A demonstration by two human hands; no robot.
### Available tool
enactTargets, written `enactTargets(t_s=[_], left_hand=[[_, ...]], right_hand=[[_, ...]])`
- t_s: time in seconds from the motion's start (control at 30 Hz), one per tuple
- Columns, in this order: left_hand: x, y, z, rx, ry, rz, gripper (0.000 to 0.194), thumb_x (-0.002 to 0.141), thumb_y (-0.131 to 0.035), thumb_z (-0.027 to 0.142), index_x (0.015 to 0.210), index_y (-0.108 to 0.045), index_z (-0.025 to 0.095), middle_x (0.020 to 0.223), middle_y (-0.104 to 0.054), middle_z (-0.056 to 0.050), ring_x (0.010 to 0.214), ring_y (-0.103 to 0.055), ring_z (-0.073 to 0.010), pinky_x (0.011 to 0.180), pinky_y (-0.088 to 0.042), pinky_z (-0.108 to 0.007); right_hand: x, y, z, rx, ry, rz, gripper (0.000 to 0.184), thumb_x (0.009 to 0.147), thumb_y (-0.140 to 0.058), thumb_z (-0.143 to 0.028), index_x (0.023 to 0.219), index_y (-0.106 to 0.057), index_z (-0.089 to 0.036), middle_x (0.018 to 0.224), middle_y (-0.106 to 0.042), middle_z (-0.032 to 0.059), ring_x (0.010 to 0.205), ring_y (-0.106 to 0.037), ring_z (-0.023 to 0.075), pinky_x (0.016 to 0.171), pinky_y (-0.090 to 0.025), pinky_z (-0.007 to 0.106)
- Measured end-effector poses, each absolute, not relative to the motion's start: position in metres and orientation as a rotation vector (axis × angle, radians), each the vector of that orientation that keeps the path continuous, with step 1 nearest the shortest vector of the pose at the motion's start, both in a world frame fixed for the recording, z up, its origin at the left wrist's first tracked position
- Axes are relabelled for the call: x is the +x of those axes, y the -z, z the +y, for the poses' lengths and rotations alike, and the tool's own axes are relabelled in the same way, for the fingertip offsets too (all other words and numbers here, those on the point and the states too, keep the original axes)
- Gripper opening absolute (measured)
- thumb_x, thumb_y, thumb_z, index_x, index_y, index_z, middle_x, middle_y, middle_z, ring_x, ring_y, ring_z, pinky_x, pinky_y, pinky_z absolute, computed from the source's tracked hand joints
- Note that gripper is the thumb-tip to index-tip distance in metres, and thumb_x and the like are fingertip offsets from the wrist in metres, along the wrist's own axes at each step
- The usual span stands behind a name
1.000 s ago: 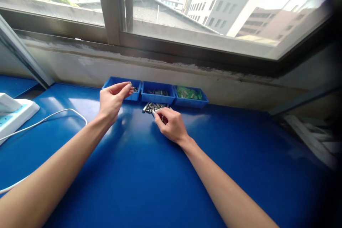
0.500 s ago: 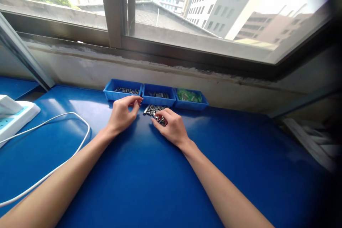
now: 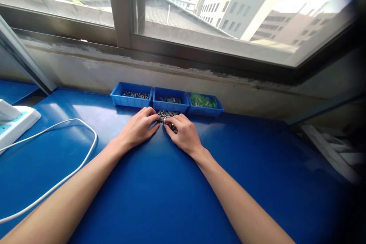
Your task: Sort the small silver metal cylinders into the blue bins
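A pile of small grey metal parts [image 3: 166, 114] lies on the blue table [image 3: 160, 190], just in front of three blue trays. My left hand [image 3: 139, 127] rests beside the pile with its fingers curled, the tips touching the parts at the pile's left edge. My right hand [image 3: 185, 133] is at the pile's right side, thumb and fingers pinched on a small metal part. The two hands almost touch. The left tray [image 3: 128, 101] and the middle tray [image 3: 170, 105] hold grey metal parts. The right tray [image 3: 204, 111] holds green pieces.
A white cable [image 3: 74, 122] loops across the table on the left, leading to a white device [image 3: 14, 120] at the left edge. A concrete wall and a window frame [image 3: 122, 11] rise right behind the trays. Pale slats [image 3: 331, 152] lie beyond the table at the right.
My left hand has come down from above the left tray to the pile and met my right hand. My right hand has stayed at the pile.
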State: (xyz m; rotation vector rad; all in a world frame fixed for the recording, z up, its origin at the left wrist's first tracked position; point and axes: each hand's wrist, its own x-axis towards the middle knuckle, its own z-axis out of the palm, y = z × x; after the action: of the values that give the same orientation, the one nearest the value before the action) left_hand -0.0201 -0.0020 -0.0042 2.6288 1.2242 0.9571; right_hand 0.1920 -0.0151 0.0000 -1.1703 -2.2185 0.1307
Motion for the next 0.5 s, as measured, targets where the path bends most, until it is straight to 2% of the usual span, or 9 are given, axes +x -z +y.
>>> enactTargets(t_s=[0.2,0.37,0.5], left_hand=[[-0.0184,0.0034,-0.0012,2.643,-0.905,1.201,0.02,0.098,-0.055,0.032,0.102,-0.069,0.019,0.106,-0.061,-0.009,0.099,-0.059,-0.0227,0.09,-0.053,-0.038],[-0.017,0.0033,-0.0015,2.548,-0.946,1.192,0.023,0.101,-0.048,0.028,0.098,-0.069,0.019,0.102,-0.063,-0.007,0.093,-0.062,-0.0197,0.085,-0.053,-0.033],[-0.0171,0.0029,-0.0023,2.502,-0.946,1.182,0.021,0.099,-0.052,0.029,0.097,-0.07,0.02,0.101,-0.064,-0.007,0.088,-0.065,-0.0191,0.082,-0.053,-0.032]], right_hand=[[0.1914,-0.0004,-0.0154,-1.156,-0.181,-2.174,0.009,0.092,-0.061,-0.022,0.094,-0.07,-0.021,0.093,-0.074,0.0068,0.088,-0.063,0.0225,0.081,-0.051,0.036],[0.1918,0.0,-0.0156,-1.173,-0.19,-2.129,0.008,0.087,-0.062,-0.018,0.09,-0.069,-0.021,0.083,-0.071,0.0049,0.082,-0.061,0.0211,0.076,-0.05,0.033],[0.1906,-0.0025,-0.0161,-1.151,-0.214,-2.089,0.007,0.083,-0.063,-0.017,0.086,-0.067,-0.021,0.08,-0.07,0.0039,0.079,-0.061,0.0204,0.074,-0.05,0.032]])
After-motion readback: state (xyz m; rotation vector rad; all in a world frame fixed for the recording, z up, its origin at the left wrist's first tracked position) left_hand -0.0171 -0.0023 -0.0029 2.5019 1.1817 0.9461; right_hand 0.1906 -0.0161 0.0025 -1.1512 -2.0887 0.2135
